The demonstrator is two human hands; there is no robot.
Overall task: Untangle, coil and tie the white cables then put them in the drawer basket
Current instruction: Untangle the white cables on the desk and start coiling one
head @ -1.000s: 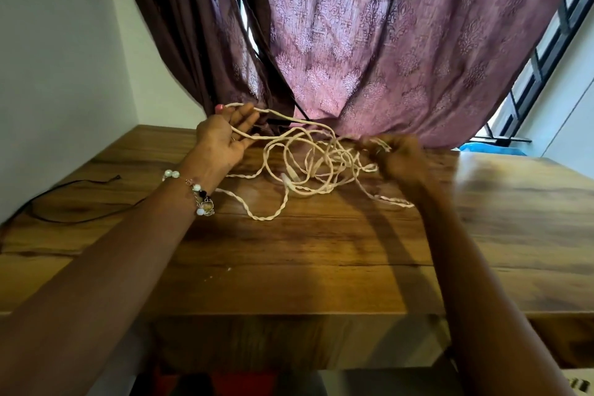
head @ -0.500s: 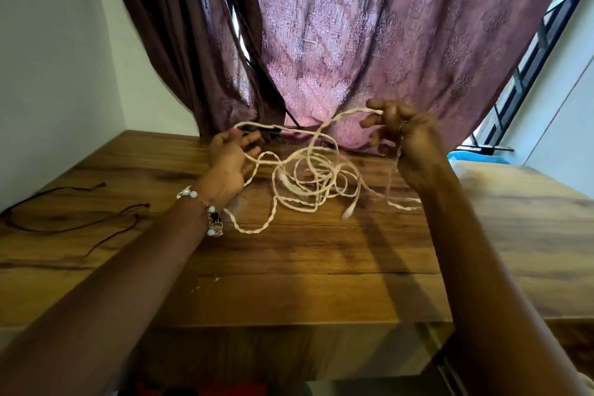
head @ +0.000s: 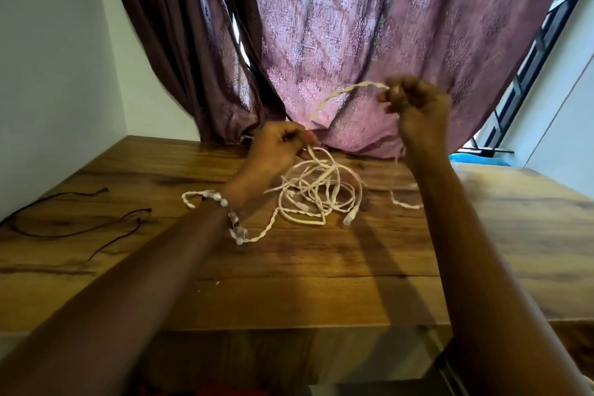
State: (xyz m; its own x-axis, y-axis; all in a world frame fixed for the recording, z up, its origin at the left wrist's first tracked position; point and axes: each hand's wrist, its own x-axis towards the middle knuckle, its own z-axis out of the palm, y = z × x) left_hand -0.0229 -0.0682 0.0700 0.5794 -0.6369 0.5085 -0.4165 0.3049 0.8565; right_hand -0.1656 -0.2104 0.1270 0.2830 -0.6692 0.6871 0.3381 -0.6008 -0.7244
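A tangle of white cables [head: 316, 194] lies on the wooden table [head: 321, 267] near its far edge, with a plug end at the front right of the heap. My left hand [head: 276, 146] pinches a strand just above the heap. My right hand [head: 414, 103] is raised in front of the curtain and grips a twisted strand; that strand arches between both hands. Another length hangs from the right hand down to the table. No drawer basket is in view.
Thin dark cords [head: 74, 222] lie on the table's left part. Purple curtains [head: 353, 35] hang just behind the heap. A white wall stands on the left, a barred window [head: 530, 58] on the right. The table's front edge runs below my forearms.
My right hand has risen higher with its strand, lifting it into an arch. My left hand has closed on a strand above the heap. The view has shifted slightly.
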